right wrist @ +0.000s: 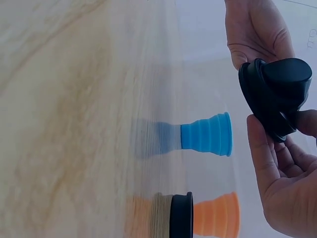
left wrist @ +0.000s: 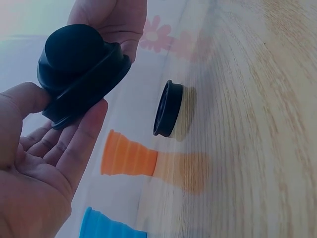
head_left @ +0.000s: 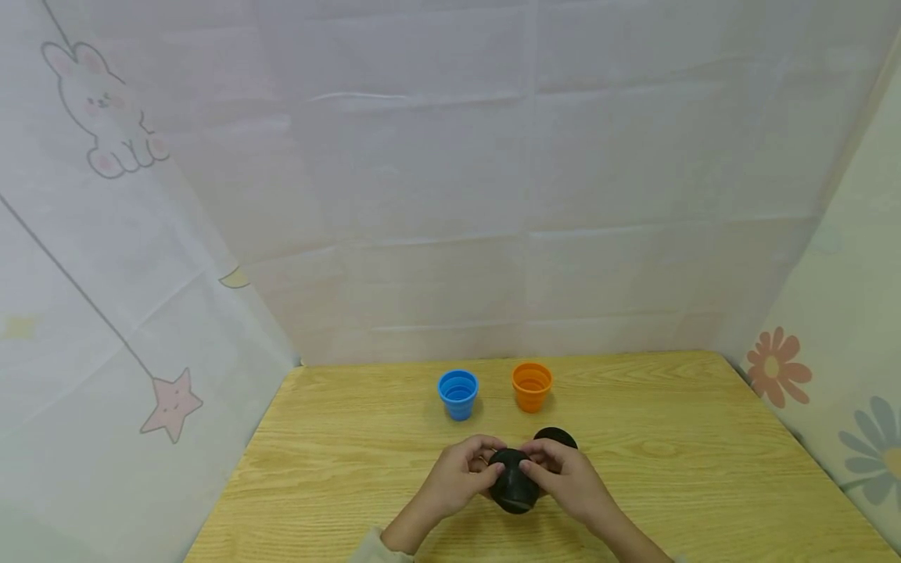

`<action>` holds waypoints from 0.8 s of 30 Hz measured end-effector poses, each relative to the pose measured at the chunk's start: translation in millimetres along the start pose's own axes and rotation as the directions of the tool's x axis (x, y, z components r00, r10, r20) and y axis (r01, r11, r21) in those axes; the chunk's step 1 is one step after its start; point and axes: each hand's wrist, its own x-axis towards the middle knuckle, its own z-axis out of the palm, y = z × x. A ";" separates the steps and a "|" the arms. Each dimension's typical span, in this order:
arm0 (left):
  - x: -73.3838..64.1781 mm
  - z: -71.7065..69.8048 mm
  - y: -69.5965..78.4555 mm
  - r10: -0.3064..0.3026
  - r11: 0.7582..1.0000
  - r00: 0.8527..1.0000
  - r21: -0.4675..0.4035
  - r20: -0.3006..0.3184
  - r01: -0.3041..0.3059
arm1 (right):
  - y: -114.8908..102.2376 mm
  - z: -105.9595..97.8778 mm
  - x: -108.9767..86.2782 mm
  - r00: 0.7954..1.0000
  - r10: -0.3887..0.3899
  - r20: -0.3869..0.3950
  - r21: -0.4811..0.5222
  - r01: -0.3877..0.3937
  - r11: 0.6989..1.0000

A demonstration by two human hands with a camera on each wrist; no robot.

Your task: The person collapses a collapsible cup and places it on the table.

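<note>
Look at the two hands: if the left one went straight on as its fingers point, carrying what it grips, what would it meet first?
Probably the right hand, which grips the same black object from the other side. The left hand points roughly towards it, though depth is unclear.

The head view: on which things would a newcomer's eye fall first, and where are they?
Most likely the bright blue cup and orange cup, upright side by side toward the back of the wooden table, blue on the left. Next, the black stepped piece, held above the table between the left hand and the right hand, nearer the camera. A low black piece rests just beyond the right hand.
</note>
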 end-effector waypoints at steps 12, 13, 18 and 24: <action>2.3 1.3 0.3 -0.017 0.998 0.999 0.057 -0.047 0.020 | -0.2 3.8 1.8 0.996 -0.071 -0.055 -0.165 0.061 0.984; 2.4 1.3 0.5 -0.019 0.998 0.999 0.063 -0.049 0.022 | 0.1 4.1 1.9 0.995 -0.076 -0.058 -0.175 0.065 0.982; 4.2 2.5 0.0 -0.023 0.996 0.998 0.083 -0.066 0.029 | 1.7 5.0 2.2 0.993 -0.092 -0.071 -0.208 0.076 0.975; 6.1 3.3 -2.5 -0.032 0.995 0.996 0.091 -0.082 0.039 | 3.4 6.2 2.3 0.990 -0.107 -0.087 -0.222 0.085 0.971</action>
